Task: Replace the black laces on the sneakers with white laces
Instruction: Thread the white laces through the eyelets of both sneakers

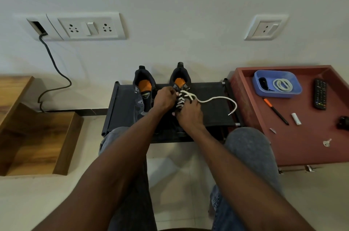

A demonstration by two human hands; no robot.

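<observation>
Two dark sneakers with orange insoles stand on a low black rack (211, 117). The left sneaker (143, 91) has no lace that I can see. The right sneaker (180, 79) carries a white lace (213, 99) criss-crossed up its eyelets, with a loose end trailing right across the rack. My left hand (164, 98) pinches the lace near the top eyelets on the shoe's left side. My right hand (189, 115) grips the front of the same shoe. A blue tub (276, 83) holds a coiled white lace (282, 84) and a bundled black lace (262, 81).
A red tray (294, 145) at right holds the blue tub, a remote (320, 94), an orange-black pen (276, 111), a white cap and a key. A wooden shelf unit (34, 136) stands at left. A cable (54, 72) hangs from the wall sockets. My knees flank the rack.
</observation>
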